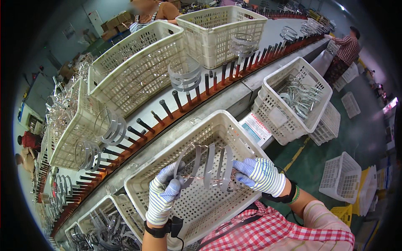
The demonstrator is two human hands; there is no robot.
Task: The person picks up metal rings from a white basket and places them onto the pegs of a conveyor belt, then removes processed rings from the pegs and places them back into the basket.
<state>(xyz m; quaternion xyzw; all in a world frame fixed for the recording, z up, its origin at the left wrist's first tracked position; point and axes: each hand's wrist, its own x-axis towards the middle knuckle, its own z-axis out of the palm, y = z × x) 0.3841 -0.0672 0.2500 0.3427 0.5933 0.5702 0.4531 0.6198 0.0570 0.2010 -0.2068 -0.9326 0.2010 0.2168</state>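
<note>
A grey coiled metal band (208,165) with thin copper-coloured wires is stretched between my gloved hands. My left hand (164,188) is closed on its left end, thumb and fingers pinched at the strip. At the right end my right hand (260,175) grips the outer loop and wires with its fingers. The exact fingertip contact is partly hidden behind the band. Beneath it stands a white perforated crate (194,211), its holed floor visible under the coil. Both hands wear striped white and blue gloves.
Beyond the crate curves an orange rail (180,112) with upright dark-handled pegs, some carrying coils (184,73). Large white crates (140,69) stand behind it. Another crate (276,119) with coils is at right; more coils (106,230) lie lower left. A co-worker (347,50) stands far right.
</note>
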